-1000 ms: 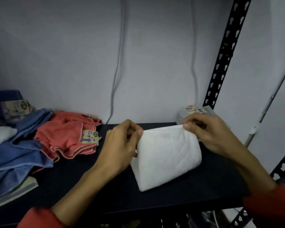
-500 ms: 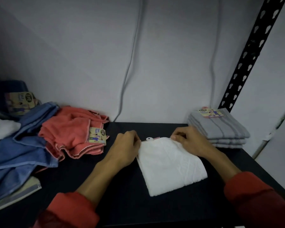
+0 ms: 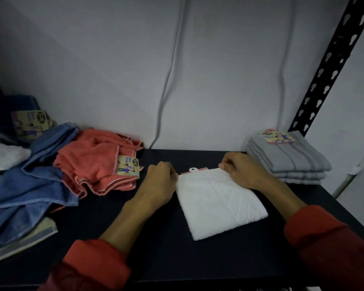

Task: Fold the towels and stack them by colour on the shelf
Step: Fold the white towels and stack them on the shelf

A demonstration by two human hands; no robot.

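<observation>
Between our hands lies the folded white towel [image 3: 221, 203] on the shelf [image 3: 156, 248], left hand [image 3: 159, 182] and right hand [image 3: 243, 171] each pinching a far corner.

Dim, bluish light; soft focus, wide-angle bending at the edges.

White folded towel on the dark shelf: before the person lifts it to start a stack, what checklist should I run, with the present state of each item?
1. White folded terry towel lies flat on the black shelf board: ok.
2. Left hand holds its far left corner: ok.
3. Right hand holds its far right corner: ok.
4. Pink-edged hang tag tucked inside the fold: not ok, it sticks out at the far edge.
5. Grey folded towel stack is neat, and separate from the white one: ok.
6. Coral crumpled towels and blue crumpled towels folded: not ok.
</observation>
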